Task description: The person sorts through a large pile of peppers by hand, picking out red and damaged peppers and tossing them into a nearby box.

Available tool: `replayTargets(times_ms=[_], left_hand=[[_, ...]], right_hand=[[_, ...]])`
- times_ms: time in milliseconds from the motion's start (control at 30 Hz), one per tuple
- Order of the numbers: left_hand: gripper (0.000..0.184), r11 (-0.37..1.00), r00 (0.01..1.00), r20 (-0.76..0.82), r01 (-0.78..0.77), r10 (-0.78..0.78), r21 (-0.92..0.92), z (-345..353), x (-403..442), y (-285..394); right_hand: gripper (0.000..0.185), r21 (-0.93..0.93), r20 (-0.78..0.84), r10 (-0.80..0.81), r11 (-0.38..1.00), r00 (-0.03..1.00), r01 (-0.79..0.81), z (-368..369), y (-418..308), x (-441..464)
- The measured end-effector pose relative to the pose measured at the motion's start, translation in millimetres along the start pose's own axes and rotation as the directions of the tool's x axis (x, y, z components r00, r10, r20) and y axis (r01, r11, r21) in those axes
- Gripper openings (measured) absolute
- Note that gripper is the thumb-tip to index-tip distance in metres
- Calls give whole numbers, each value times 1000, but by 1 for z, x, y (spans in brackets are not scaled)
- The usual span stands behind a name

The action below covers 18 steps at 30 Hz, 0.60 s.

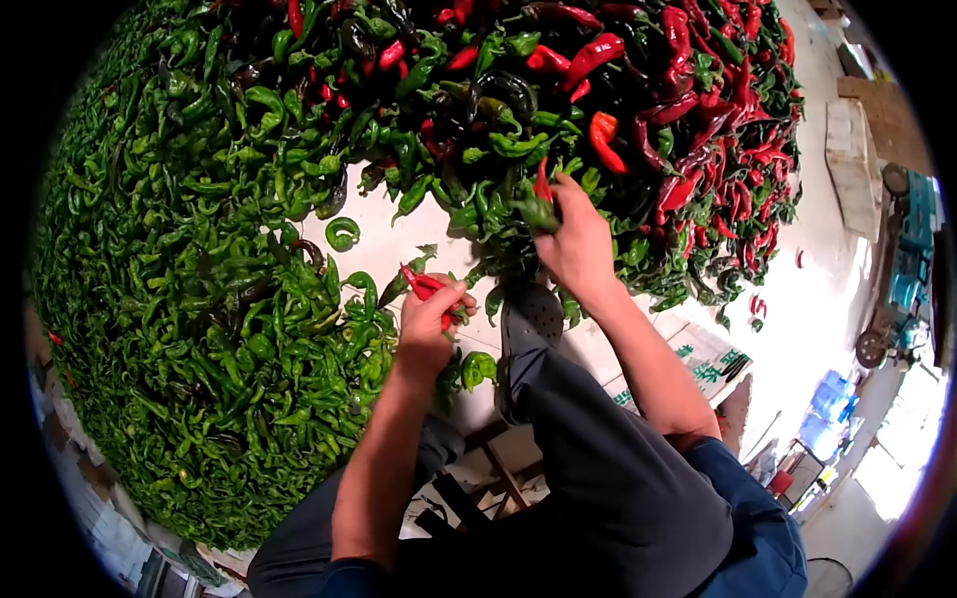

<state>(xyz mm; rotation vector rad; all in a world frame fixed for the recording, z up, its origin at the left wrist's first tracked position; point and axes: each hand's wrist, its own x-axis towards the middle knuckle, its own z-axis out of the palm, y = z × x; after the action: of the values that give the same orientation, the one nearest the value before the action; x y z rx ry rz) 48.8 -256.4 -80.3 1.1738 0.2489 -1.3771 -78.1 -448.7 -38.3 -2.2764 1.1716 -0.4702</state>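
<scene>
Red pepper (427, 286), between the piles, held in the curled left hand (435, 317): long axis diagonal, tip toward upper left, other end hidden by the fingers. Right hand (576, 241): narrow grip on a blurred green pepper (537, 211); adjoining red tip (542, 183) points upward. Beyond: mixed pile (498, 110), cut off at top; left, green pile (189, 299).

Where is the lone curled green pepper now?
The pepper lies on pale floor, left of centre in the head view, beside the green heap, beyond the left hand.
</scene>
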Motion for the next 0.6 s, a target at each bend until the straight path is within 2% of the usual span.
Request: replayTargets(times_ms=[100, 133, 200, 233, 267, 333, 367, 400, 433, 467, 500, 533, 567, 600], left_hand=[[8, 994, 999, -13, 44, -45, -97, 0, -3, -4], [8, 990, 998, -23, 53, -57, -132, -1, -4, -4], [10, 997, 997, -53, 46, -49, -57, -8, -8, -2], [10, 998, 996, -71, 51, -52, -24, -10, -10, 2], [11, 998, 995, -88, 58, -57, 9, -11, -12, 5], [13, 996, 999, 51, -6, 10, -87, -8, -15, 14], [15, 990, 992, 119, -26, 42, -137, -10, -17, 16], [30, 995, 987, 157, -23, 39, -98, -20, -16, 18], [34, 994, 981, 166, -108, 104, 15, -20, -16, 27], [39, 974, 970, 181, -187, 163, 128, -20, -17, 35], [40, 891, 944, 247, -296, 219, 344, -17, -19, 45], [41, 749, 911, 325, -398, 254, 530, -14, -19, 54], [42, 559, 873, 409, -485, 265, 673, -11, -20, 58], [39, 625, 907, 398, -391, 138, 675, -10, -21, 55]], right_hand=[[31, -118, 108, 137, 985, 985, -124, 14, 4, 18], [30, -87, 88, 70, 994, 994, -62, 17, 7, 14], [27, -25, 47, -59, 998, 997, 60, 20, 11, -3], [27, 22, 82, -95, 995, 992, 94, 15, 7, -9], [30, 23, 25, -207, 978, 978, 207, 9, 1, -19], [38, 131, -51, -426, 894, 903, 429, -16, -21, -35], [40, 160, -51, -480, 862, 876, 481, -21, -20, -47], [41, 188, -58, -537, 822, 841, 538, -25, -20, -52], [41, 264, -40, -479, 841, 877, 472, -26, -22, -56], [39, 400, 51, -294, 881, 954, 250, -22, -22, -61], [38, 505, 165, -109, 863, 980, 11, -16, -19, -67], [37, 571, 295, 64, 788, 953, -230, -15, -24, -66], [37, 530, 244, -170, 848, 955, 15, -20, -25, -60], [36, 481, 260, -279, 868, 925, 126, -21, -29, -59]])
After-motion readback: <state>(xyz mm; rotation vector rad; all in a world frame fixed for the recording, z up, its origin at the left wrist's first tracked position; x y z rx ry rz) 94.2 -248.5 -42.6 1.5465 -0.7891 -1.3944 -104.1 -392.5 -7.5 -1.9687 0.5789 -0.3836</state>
